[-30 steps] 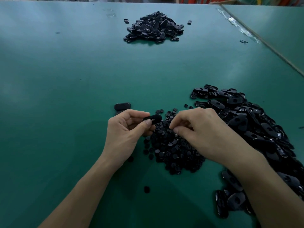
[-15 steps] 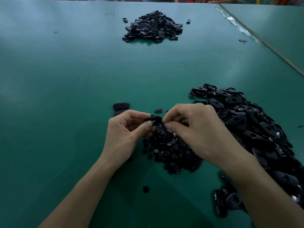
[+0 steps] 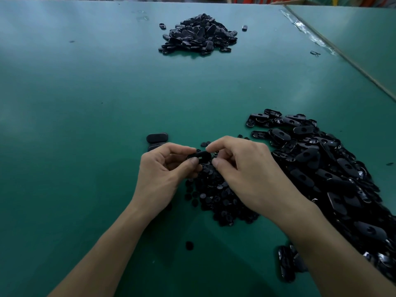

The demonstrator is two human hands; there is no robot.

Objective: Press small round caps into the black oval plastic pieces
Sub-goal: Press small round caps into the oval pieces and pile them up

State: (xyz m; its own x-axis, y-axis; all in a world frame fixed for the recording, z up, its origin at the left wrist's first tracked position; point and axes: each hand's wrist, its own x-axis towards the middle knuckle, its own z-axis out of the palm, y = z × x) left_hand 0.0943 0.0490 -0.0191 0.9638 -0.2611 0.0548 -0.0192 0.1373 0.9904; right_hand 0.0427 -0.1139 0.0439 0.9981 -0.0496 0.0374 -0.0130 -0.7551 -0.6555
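Between your hands, just above the caps (image 3: 214, 196), is the piece (image 3: 199, 156): black, oval, held roughly level and off the table (image 3: 85, 103).

Your left hand (image 3: 165, 174) grips its left end, with the thumb on the near edge and the curled fingers over the far edge. Your right hand (image 3: 242, 168) pinches the right end, forefinger on top and thumb at the near side, other fingers curled under. Can't tell whether a cap is under those fingertips, as they cover that spot.

The caps lie in a loose dark heap on the table directly under and in front of both hands. A few strays sit at the heap's far edge, and one lone cap (image 3: 189, 245) lies nearer you, between your forearms.

Two loose ovals (image 3: 157, 138) lie side by side, touching, just beyond your left hand.

The right pile (image 3: 321, 168) of ovals, many showing a centre hole, runs from beside your right hand down along your right forearm to the frame edge. It touches the cap heap.

The far pile (image 3: 199, 35) of ovals sits well apart at the back of the table. One stray (image 3: 244, 27) lies to its right and another (image 3: 162, 25) to its left.

A second table (image 3: 364, 39) butts against the right edge, and the seam between them runs diagonally.
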